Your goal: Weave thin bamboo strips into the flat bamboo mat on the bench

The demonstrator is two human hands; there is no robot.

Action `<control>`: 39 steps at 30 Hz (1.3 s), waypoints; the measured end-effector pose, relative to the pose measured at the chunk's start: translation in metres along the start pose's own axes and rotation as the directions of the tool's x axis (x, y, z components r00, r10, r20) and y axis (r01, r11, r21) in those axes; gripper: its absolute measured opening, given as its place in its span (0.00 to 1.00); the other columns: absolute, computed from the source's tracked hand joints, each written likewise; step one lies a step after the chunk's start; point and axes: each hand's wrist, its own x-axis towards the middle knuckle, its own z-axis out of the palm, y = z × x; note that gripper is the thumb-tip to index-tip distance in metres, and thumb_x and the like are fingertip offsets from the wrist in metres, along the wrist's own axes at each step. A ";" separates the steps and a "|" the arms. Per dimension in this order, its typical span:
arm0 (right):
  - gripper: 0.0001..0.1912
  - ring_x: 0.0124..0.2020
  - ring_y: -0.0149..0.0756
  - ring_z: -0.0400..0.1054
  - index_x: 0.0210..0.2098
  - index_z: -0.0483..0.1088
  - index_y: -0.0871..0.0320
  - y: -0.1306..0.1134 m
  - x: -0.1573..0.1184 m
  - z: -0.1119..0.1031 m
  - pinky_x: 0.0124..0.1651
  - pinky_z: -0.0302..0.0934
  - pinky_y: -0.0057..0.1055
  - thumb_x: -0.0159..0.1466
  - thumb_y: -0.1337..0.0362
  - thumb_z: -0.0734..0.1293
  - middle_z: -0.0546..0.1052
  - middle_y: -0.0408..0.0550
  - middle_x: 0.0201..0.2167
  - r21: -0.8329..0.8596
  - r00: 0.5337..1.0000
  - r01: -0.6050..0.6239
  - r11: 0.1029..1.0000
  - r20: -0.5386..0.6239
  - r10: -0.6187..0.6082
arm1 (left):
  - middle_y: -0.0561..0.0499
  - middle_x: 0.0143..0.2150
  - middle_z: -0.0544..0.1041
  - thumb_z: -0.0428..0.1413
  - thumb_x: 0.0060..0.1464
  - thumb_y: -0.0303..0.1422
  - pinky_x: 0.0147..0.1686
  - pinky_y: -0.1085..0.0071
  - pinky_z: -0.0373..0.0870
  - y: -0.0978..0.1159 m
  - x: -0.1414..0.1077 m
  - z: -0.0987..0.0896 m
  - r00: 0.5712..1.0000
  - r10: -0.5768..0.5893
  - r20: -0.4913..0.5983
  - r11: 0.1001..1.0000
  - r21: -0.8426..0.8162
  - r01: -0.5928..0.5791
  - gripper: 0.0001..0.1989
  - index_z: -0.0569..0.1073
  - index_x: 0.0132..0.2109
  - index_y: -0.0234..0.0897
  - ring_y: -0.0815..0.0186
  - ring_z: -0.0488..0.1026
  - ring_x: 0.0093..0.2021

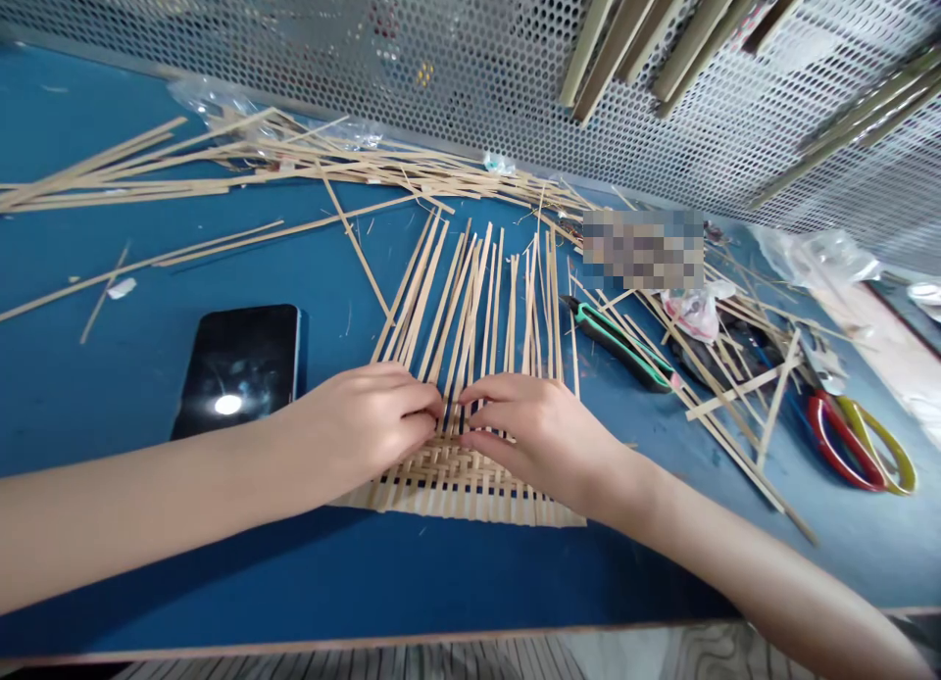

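Note:
A partly woven mat of pale bamboo strips (pixel 450 464) lies on the blue table. Its lower part is a tight weave, and the loose strip ends (pixel 470 298) fan out away from me. My left hand (pixel 386 415) rests over the left side of the weave, thumb and fingers pinched on strips near the middle. Opposite it, my right hand (pixel 533 430) bends its fingers onto the strips, the tips close to those of my left hand. Both hands cover parts of the weave. Exactly which strips the fingertips grip is hidden.
Left of the mat lies a black phone (pixel 239 366). Green-handled cutters (pixel 624 347) and red-and-yellow-handled scissors (pixel 857 440) lie to the right, among loose strips. More bamboo strips (pixel 353 166) are heaped along the perforated metal panel (pixel 441 63) at the back.

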 end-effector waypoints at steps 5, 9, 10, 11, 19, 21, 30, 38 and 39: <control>0.08 0.41 0.44 0.76 0.31 0.77 0.65 -0.002 -0.001 0.000 0.43 0.71 0.39 0.65 0.73 0.66 0.79 0.53 0.42 -0.019 1.000 0.008 1.000 -0.015 -0.008 | 0.51 0.36 0.78 0.43 0.63 0.19 0.44 0.67 0.70 0.005 -0.002 0.001 0.999 0.037 0.003 0.995 0.094 -0.037 0.18 0.76 0.35 0.34 0.64 0.75 0.37; 0.10 0.40 0.43 0.76 0.29 0.76 0.64 -0.002 -0.001 -0.003 0.41 0.71 0.37 0.66 0.73 0.65 0.78 0.54 0.43 -0.080 0.999 0.038 0.996 0.013 -0.037 | 0.49 0.34 0.79 0.46 0.62 0.19 0.42 0.67 0.72 0.008 -0.001 0.000 0.999 0.042 -0.025 0.989 0.143 -0.038 0.17 0.78 0.35 0.32 0.63 0.75 0.35; 0.10 0.40 0.43 0.76 0.29 0.76 0.64 -0.002 -0.001 -0.003 0.41 0.71 0.37 0.66 0.73 0.65 0.78 0.54 0.43 -0.095 0.999 0.048 0.994 0.023 -0.046 | 0.49 0.34 0.79 0.45 0.62 0.19 0.42 0.67 0.73 0.009 0.000 -0.001 0.999 0.045 -0.030 0.989 0.143 -0.040 0.17 0.78 0.35 0.32 0.63 0.75 0.35; 0.10 0.40 0.42 0.75 0.29 0.76 0.63 -0.002 -0.001 -0.004 0.42 0.70 0.36 0.66 0.73 0.65 0.78 0.54 0.43 -0.104 0.998 0.055 0.993 0.032 -0.052 | 0.48 0.34 0.79 0.44 0.62 0.19 0.42 0.66 0.73 0.009 0.000 -0.001 0.998 0.046 -0.032 0.989 0.142 -0.041 0.18 0.79 0.35 0.32 0.63 0.75 0.34; 0.12 0.38 0.35 0.73 0.29 0.74 0.61 -0.003 -0.004 -0.002 0.41 0.68 0.30 0.67 0.73 0.63 0.77 0.52 0.40 -0.142 0.997 0.070 0.987 0.036 -0.066 | 0.46 0.32 0.79 0.42 0.61 0.18 0.40 0.66 0.76 0.012 0.003 -0.005 0.997 0.051 -0.050 0.992 0.119 -0.045 0.21 0.79 0.34 0.30 0.63 0.77 0.34; 0.12 0.39 0.35 0.73 0.29 0.73 0.61 -0.003 -0.006 -0.001 0.41 0.68 0.31 0.67 0.74 0.63 0.77 0.52 0.41 -0.150 0.996 0.093 0.984 0.026 -0.090 | 0.45 0.31 0.79 0.41 0.62 0.18 0.40 0.66 0.76 0.012 0.004 -0.005 0.997 0.048 -0.061 0.992 0.117 -0.041 0.21 0.79 0.33 0.30 0.63 0.77 0.34; 0.13 0.35 0.38 0.72 0.28 0.71 0.63 -0.004 -0.006 0.000 0.33 0.69 0.34 0.68 0.75 0.62 0.77 0.52 0.39 -0.237 0.987 0.157 0.959 0.015 -0.158 | 0.47 0.38 0.80 0.44 0.64 0.21 0.55 0.62 0.69 0.010 0.004 -0.009 1.000 0.002 -0.024 0.988 0.152 0.002 0.18 0.78 0.36 0.34 0.63 0.76 0.44; 0.11 0.36 0.43 0.72 0.32 0.76 0.67 -0.020 -0.006 0.005 0.32 0.71 0.34 0.63 0.80 0.62 0.78 0.58 0.35 -0.383 0.973 0.222 0.896 0.024 -0.231 | 0.49 0.38 0.82 0.43 0.63 0.20 0.52 0.65 0.71 0.009 0.009 -0.005 0.999 0.033 -0.027 0.984 0.174 -0.028 0.21 0.79 0.33 0.36 0.64 0.77 0.44; 0.11 0.38 0.44 0.73 0.33 0.76 0.68 -0.021 -0.006 0.007 0.33 0.72 0.34 0.62 0.80 0.62 0.78 0.60 0.37 -0.401 0.971 0.228 0.887 0.025 -0.238 | 0.48 0.37 0.82 0.43 0.63 0.20 0.52 0.65 0.72 0.010 0.009 -0.004 0.998 0.042 -0.042 0.985 0.168 -0.034 0.21 0.79 0.32 0.35 0.64 0.78 0.43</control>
